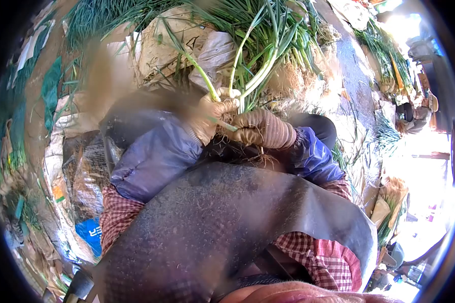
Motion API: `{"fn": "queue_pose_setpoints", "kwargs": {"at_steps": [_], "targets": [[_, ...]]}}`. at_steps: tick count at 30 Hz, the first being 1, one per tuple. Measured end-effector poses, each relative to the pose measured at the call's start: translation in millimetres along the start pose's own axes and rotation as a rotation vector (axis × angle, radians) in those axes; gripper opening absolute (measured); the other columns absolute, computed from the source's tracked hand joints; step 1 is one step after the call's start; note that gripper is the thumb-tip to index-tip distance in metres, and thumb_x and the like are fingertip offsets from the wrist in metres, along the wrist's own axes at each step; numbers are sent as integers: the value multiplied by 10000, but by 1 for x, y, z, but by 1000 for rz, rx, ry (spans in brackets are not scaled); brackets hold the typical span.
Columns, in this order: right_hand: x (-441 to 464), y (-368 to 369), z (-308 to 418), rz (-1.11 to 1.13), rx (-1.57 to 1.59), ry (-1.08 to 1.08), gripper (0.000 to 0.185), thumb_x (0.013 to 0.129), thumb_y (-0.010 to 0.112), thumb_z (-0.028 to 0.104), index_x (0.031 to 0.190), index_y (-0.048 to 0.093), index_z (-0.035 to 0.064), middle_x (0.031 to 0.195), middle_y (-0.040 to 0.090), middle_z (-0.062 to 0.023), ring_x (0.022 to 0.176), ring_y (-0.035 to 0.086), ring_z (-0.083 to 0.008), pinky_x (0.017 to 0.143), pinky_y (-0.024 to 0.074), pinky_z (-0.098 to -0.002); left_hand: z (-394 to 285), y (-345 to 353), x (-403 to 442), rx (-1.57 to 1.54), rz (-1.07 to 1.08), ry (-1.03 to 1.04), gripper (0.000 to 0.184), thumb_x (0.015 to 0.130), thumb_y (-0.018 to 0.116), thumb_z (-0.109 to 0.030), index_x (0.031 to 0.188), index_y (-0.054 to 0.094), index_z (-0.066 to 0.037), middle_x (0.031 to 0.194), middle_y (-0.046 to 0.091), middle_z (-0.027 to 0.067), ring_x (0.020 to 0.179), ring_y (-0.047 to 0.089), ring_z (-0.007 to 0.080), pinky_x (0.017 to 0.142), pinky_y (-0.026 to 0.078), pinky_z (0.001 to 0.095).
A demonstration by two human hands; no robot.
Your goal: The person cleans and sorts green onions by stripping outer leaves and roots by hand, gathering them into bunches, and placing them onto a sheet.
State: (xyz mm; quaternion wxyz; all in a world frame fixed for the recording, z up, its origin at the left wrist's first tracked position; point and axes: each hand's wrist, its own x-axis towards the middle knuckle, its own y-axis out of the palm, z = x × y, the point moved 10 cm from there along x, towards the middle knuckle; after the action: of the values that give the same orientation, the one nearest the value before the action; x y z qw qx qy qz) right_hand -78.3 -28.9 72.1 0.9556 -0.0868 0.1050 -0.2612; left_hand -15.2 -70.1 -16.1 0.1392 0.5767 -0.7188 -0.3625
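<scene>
Onions (pixel 203 74) stick up from the left hand (pixel 207 115), which is curled tight around their pale stems (pixel 260 76). Just beside it, the right hand (pixel 264 130) is closed on the low ends of the onions, and thin brown roots (pixel 262 161) hang down under it. Both hands wear dirty gloves (pixel 279 132). Past the hands lies a big green pile (pixel 298 38), with a pale sack (pixel 174 38) to its left. Nearer than the hands, a dark apron (pixel 212 207) covers the lap.
</scene>
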Motion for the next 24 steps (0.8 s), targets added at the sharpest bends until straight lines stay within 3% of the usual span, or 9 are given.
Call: {"fn": "queue_pose_setpoints", "kwargs": {"at_steps": [4, 6, 7, 8, 10, 12, 14, 19, 24], "targets": [[-10, 41, -11, 308, 377, 71, 178, 893, 595, 181, 986, 637, 35, 778, 625, -53, 658, 564, -144, 588, 456, -298, -4, -10, 8, -78, -130, 54, 195, 823, 629, 5, 1017, 616, -10, 889, 646, 57, 751, 624, 147, 656, 535, 259], [-15, 67, 12, 430, -261, -277, 105, 876, 592, 106, 890, 626, 9, 699, 604, -60, 619, 562, -140, 550, 443, -289, -20, -14, 15, -277, -73, 146, 117, 867, 595, -79, 970, 613, -25, 851, 636, 64, 760, 619, 170, 685, 535, 299], [-17, 67, -3, 488, -152, -20, 191, 877, 579, 170, 1011, 631, 44, 841, 639, -78, 717, 597, -179, 646, 485, -326, -20, -11, 15, -354, -16, 68, 138, 888, 564, -100, 987, 599, -11, 854, 632, 81, 768, 621, 192, 695, 537, 327], [-22, 40, -13, 433, -221, 222, 235, 829, 589, 98, 1056, 621, 49, 896, 636, -88, 742, 601, -194, 664, 490, -328, -19, -7, 13, -432, 43, -8, 167, 909, 533, -122, 1005, 586, 4, 858, 629, 97, 775, 622, 214, 706, 538, 354], [-14, -20, -14, 145, -309, 59, 348, 764, 605, 25, 1109, 608, 67, 989, 633, -103, 827, 613, -206, 721, 512, -307, -9, 8, 3, -574, 108, -168, 211, 930, 482, -131, 1034, 556, 37, 874, 622, 133, 790, 620, 255, 728, 534, 397], [-27, -104, -21, -582, -802, -149, 479, 730, 606, -11, 1195, 558, 91, 1094, 614, -112, 979, 593, -210, 821, 516, -282, 6, 15, -2, -631, 111, -276, 262, 925, 486, -124, 1106, 523, 62, 918, 609, 146, 838, 611, 268, 786, 521, 398], [1, -151, -59, -720, -916, 205, 542, 737, 611, -12, 1256, 504, 100, 1171, 588, -101, 1098, 544, -200, 882, 503, -279, 15, 26, -8, -593, 158, -315, 333, 915, 500, -122, 1196, 491, 57, 932, 606, 139, 845, 612, 254, 793, 521, 387], [57, -147, -112, -558, -156, -85, 540, 828, 592, 68, 1343, 433, 102, 1184, 580, -144, 1155, 525, -245, 1039, 365, -356, 10, 58, -22, -402, 299, -294, 407, 892, 518, -103, 1271, 466, 35, 938, 618, 105, 791, 628, 202, 736, 540, 343], [55, -136, -98, -418, -260, -74, 393, 846, 595, 115, 1236, 540, 105, 1137, 600, -98, 1096, 552, -261, 944, 463, -322, 1, 53, -22, -432, 270, -272, 401, 881, 523, -98, 1255, 478, 40, 913, 625, 107, 782, 626, 206, 726, 535, 336]]}}
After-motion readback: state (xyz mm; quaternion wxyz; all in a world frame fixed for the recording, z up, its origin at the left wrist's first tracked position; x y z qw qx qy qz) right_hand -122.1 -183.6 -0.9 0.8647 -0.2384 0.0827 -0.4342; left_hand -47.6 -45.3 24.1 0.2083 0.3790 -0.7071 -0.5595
